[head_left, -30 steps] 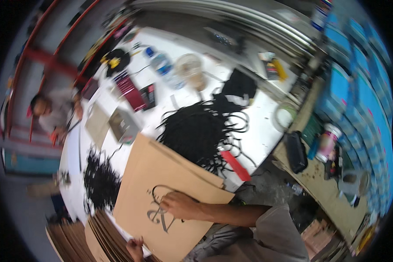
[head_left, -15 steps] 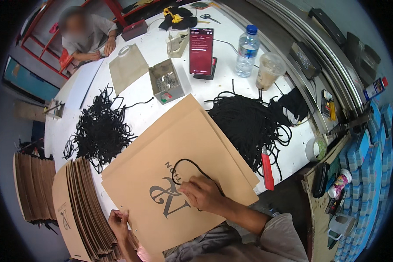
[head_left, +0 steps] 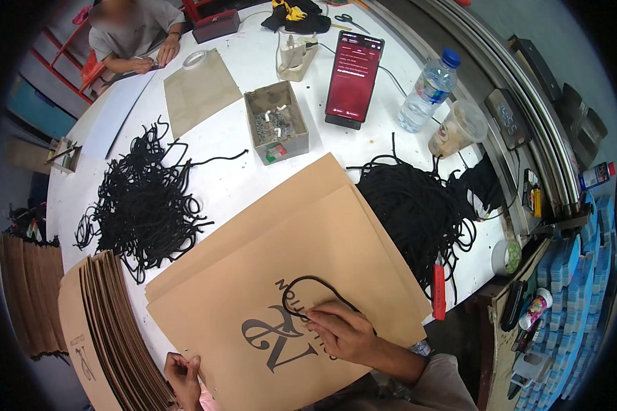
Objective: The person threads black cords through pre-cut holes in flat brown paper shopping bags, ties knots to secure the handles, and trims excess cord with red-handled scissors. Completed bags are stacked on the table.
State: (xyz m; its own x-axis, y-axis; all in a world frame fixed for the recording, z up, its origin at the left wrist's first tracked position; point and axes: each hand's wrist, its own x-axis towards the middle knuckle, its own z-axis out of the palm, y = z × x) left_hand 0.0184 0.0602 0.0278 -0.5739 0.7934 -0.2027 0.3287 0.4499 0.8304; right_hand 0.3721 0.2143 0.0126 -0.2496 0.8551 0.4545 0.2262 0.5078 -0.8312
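Note:
A flat brown paper bag with a dark printed logo lies slantwise before me, on another like it. My right hand is closed over its right part, pinching a black cord between thumb and fingers; the cord loops up over the print. At the bag's lower left edge, close to small punched holes, my left hand has its thumb and curled fingers on the edge. Black cords lie in two heaps: a loose tangle at the left and a thicker bundle at the right, partly under the bag.
Stacked folded bags stand at the left. Beyond the bag are an ash box, a phone on a stand, a water bottle and a plastic cup. A red cutter lies right. Another person works far left.
The view has shifted, so most table things sit differently in the picture. My right hand, still holding the cord, has drawn slightly away from the logo, uncovering more print. The left hand stays at the edge.

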